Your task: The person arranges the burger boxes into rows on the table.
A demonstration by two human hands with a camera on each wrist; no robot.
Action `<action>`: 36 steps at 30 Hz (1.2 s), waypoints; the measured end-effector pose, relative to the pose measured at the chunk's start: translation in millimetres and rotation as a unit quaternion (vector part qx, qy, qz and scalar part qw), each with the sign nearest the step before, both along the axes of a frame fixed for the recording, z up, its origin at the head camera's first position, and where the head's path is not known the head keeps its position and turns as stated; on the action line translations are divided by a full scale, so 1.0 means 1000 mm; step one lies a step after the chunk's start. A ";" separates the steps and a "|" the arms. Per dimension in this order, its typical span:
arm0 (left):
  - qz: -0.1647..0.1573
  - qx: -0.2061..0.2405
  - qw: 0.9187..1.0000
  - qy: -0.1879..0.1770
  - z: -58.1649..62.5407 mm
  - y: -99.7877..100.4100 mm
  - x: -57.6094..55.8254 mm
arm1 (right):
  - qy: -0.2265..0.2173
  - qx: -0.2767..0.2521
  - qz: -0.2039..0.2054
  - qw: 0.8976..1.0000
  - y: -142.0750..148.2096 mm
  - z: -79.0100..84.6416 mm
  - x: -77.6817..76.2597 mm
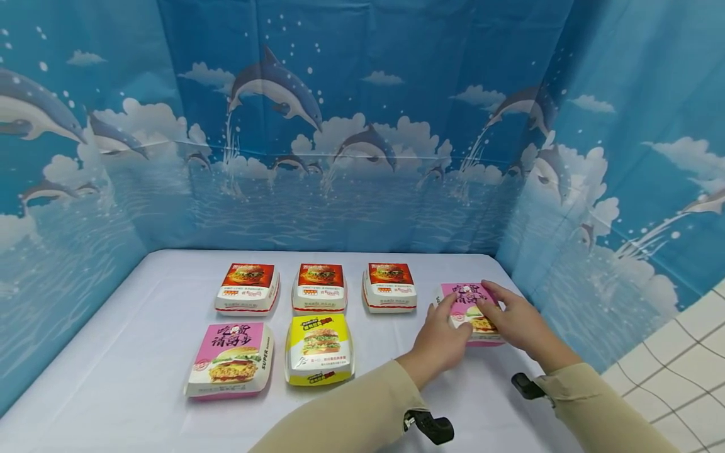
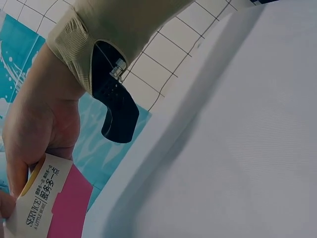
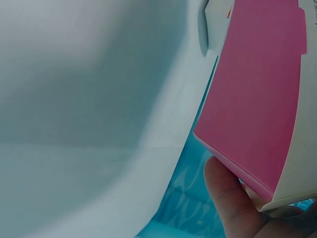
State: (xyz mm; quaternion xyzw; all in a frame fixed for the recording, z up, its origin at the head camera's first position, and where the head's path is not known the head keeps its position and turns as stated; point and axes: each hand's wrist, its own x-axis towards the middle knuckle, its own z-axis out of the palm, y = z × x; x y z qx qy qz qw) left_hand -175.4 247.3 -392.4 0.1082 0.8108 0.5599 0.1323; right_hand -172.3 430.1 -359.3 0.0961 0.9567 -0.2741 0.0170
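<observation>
A pink and white burger box (image 1: 467,305) with black writing and a burger picture is between both hands at the right of the table. My left hand (image 1: 438,343) grips its near left side, with the thumb at the front edge. On its right side my right hand (image 1: 518,321) holds it, fingers along the far right corner. Its pink side (image 3: 252,99) fills much of the right wrist view, with a thumb (image 3: 225,191) under the lower edge. The left wrist view shows the box's lettered white side (image 2: 39,198). Whether its base touches the table is unclear.
Three red and white burger boxes (image 1: 247,289) (image 1: 320,288) (image 1: 389,287) form a back row. In front of them lie another pink burger box (image 1: 230,360) and a yellow one (image 1: 320,349). A dolphin-print curtain (image 1: 362,157) encloses the white table's (image 1: 130,377) back and sides.
</observation>
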 end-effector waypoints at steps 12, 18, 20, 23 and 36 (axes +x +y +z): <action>-0.003 0.002 1.000 0.005 0.004 -0.027 0.008 | 0.012 -0.012 0.008 1.000 -0.025 -0.003 0.003; -0.012 0.003 1.000 0.009 0.002 -0.045 0.011 | 0.003 -0.022 0.014 1.000 -0.037 -0.004 0.006; -0.014 0.002 1.000 0.013 0.002 -0.051 0.012 | 0.003 -0.021 0.019 1.000 -0.041 -0.005 0.007; -0.019 0.001 1.000 0.019 0.002 -0.061 0.014 | 0.003 -0.025 0.023 0.999 -0.047 -0.007 0.008; 0.001 -0.017 0.999 0.028 -0.005 -0.091 0.018 | -0.008 -0.044 0.033 0.998 -0.072 -0.017 0.010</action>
